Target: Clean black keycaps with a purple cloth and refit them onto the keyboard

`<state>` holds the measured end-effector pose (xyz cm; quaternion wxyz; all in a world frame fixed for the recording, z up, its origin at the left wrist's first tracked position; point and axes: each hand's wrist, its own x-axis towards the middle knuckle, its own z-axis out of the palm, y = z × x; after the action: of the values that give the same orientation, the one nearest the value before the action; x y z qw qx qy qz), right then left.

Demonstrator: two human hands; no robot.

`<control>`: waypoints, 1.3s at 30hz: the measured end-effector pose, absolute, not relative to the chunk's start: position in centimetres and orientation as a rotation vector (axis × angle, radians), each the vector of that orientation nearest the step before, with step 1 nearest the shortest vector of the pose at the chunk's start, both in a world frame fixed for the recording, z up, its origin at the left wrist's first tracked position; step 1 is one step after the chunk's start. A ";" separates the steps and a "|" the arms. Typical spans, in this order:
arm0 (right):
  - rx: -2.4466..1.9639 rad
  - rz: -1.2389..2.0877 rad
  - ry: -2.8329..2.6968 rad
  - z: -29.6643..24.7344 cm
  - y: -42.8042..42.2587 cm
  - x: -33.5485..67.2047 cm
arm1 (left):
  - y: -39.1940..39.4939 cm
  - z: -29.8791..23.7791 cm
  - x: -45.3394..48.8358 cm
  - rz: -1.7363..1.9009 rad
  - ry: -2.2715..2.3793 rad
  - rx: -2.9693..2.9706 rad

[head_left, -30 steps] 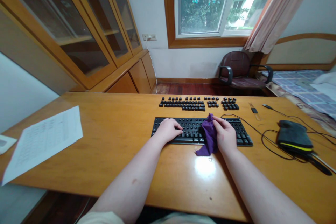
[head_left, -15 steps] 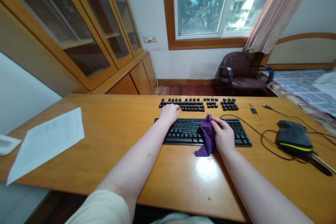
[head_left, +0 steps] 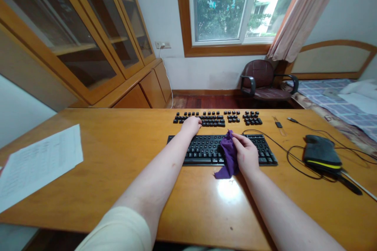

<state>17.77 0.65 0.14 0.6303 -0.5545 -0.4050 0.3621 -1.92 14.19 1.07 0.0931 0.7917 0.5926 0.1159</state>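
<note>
A black keyboard lies on the desk, many of its keycaps off and the bare switches showing. Behind it stand loose black keycaps in rows. My left hand reaches over the keyboard to the front of these rows, fingers curled together among the caps. Whatever is between its fingertips is hidden. A crumpled purple cloth hangs from my right hand, pinched between thumb and fingers. It drapes over the keyboard's right part and past its front edge.
On the right lie a grey pouch-like item with a yellow stripe, cables and a small keycap puller-like tool. Printed papers rest at the left. Beyond the wooden desk are a chair, a bed and a glass-door cabinet.
The whole view has shifted slightly, so things sit a little further left and lower. Both hands hold nearly the same places, the left among the keycaps, the right with the cloth.
</note>
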 end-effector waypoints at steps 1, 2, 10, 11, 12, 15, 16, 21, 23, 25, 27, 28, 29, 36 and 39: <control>-1.272 0.830 -0.925 0.2 0.6 17.8 | 14.1 1.1 -1.9 0.343 1.758 2.351; -1.273 0.831 -0.922 0.2 0.6 17.7 | 14.0 1.1 -1.9 0.342 1.757 2.351; -1.257 0.857 -0.924 0.1 0.6 17.8 | 13.4 1.4 -1.7 0.322 1.781 2.320; -1.236 0.878 -0.923 0.1 0.6 17.8 | 13.3 1.5 -1.7 0.327 1.781 2.316; -1.211 0.899 -0.929 0.1 0.6 17.7 | 13.1 1.7 -1.7 0.338 1.780 2.313; -1.155 0.933 -0.978 0.0 0.7 17.5 | 12.5 2.6 -1.6 0.401 1.783 2.312; -1.149 0.938 -0.986 0.0 0.8 17.4 | 12.1 3.0 -1.6 0.438 1.783 2.310; -1.115 0.989 -0.904 -0.7 1.1 17.4 | 7.9 4.3 -0.5 0.873 1.552 2.159; -1.128 0.974 -0.884 -0.9 1.2 17.5 | 5.5 4.0 0.1 1.000 1.450 2.001; -1.159 0.938 -0.900 -1.0 1.1 17.6 | 3.3 3.3 0.6 1.094 1.397 1.821; -1.182 0.886 -0.949 -0.8 0.9 17.7 | 1.8 2.5 1.0 1.188 1.356 1.717; -1.187 0.855 -0.975 -0.6 0.8 17.7 | 1.2 2.2 1.2 1.225 1.330 1.706; -1.188 0.826 -0.994 -0.4 0.7 17.7 | 0.9 1.9 1.3 1.259 1.313 1.709; -1.161 0.941 -0.999 0.7 0.1 17.3 | 0.7 0.7 2.4 1.374 1.194 1.783; -1.105 1.103 -0.977 0.5 0.1 17.2 | 0.6 0.7 2.6 1.381 1.159 1.817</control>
<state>17.17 0.10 0.50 0.6053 -0.4776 -0.4222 0.4768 2.57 0.59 0.69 0.2869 0.6799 0.4340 0.5168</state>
